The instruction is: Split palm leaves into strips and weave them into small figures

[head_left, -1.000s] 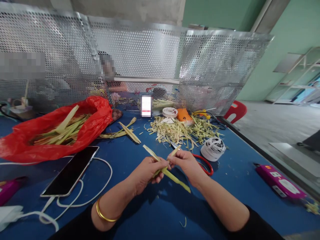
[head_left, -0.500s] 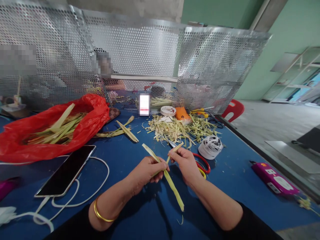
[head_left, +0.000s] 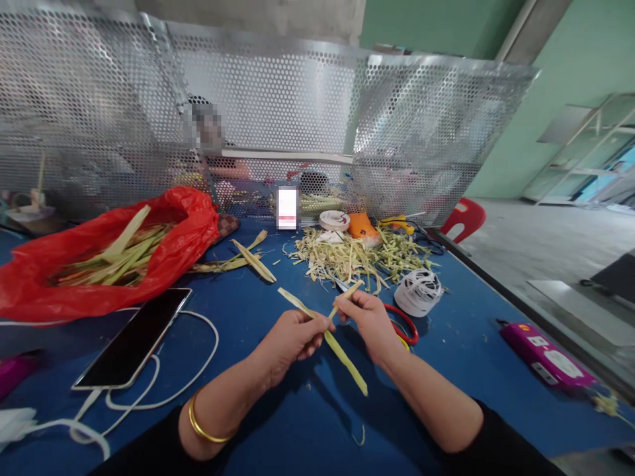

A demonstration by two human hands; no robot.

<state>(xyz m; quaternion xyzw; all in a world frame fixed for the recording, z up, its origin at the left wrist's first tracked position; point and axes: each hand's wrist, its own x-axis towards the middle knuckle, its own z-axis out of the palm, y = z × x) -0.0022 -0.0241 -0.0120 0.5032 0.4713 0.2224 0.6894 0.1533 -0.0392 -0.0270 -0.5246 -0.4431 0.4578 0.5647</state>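
Observation:
Both my hands work on yellow-green leaf strips [head_left: 342,357] above the blue table [head_left: 278,423]. My left hand [head_left: 292,334], with a gold bangle on its wrist, pinches one strip whose free end points up and to the left. My right hand [head_left: 364,317] pinches a second, shorter strip that sticks up to the right. The two strips cross between my fingers, and a long tail hangs down toward the table.
A red plastic bag [head_left: 99,264] of leaves lies at left. A phone [head_left: 131,337] with a white cable lies near it. Leaf scraps [head_left: 354,258], a white string coil [head_left: 419,291], red-handled scissors [head_left: 404,324] and a purple box [head_left: 546,360] lie to the right. A perforated metal screen [head_left: 278,125] stands behind.
The hanging tail of the strip swung from pointing right to more downward, then back a little. My hands stayed almost in the same place, pinching the strips.

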